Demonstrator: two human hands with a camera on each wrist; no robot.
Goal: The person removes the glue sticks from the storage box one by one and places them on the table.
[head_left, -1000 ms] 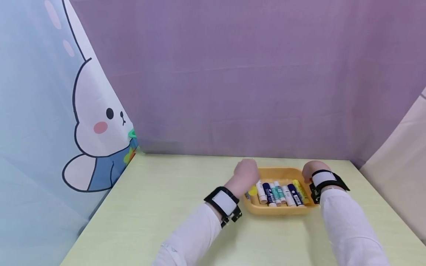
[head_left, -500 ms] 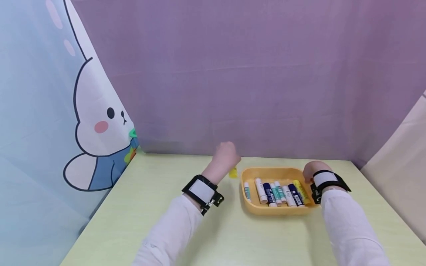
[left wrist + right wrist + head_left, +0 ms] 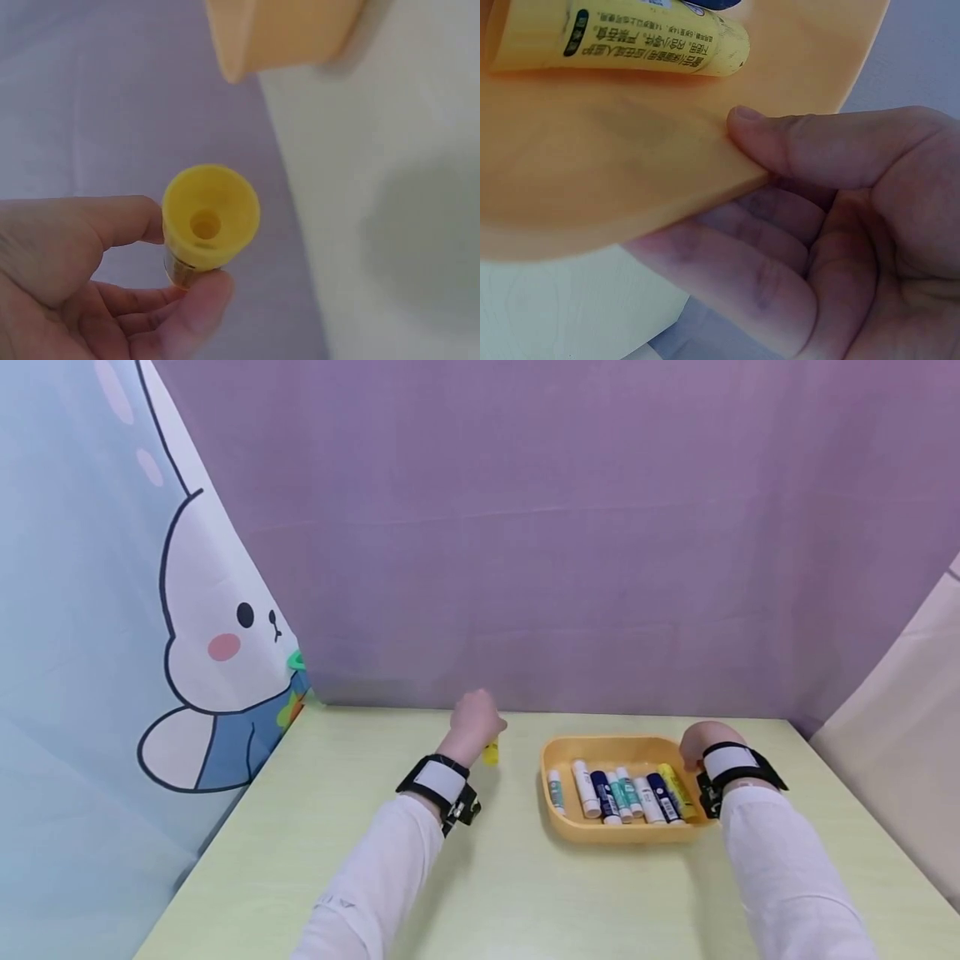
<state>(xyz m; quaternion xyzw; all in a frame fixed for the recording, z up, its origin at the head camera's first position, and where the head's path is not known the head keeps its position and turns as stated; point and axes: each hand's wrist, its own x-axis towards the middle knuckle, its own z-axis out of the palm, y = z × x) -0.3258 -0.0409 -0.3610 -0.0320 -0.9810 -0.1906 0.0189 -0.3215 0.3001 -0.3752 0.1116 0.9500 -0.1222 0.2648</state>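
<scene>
Head view, my left hand (image 3: pixel 475 724) has a yellow glue stick (image 3: pixel 491 753) just below center; left wrist cam, thumb and fingers pinch its barrel, probably light, stiff, kinda slick, so grab mid-barrel; right wrist cam, lower right, my right hand (image 3: pixel 847 240) pinches the orange tray (image 3: pixel 615 176).

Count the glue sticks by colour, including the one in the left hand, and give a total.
White glue sticks: 2
Navy glue sticks: 2
Teal-and-white glue sticks: 3
Yellow glue sticks: 2, one in the tray, one in the left hand
Total: 9
</scene>
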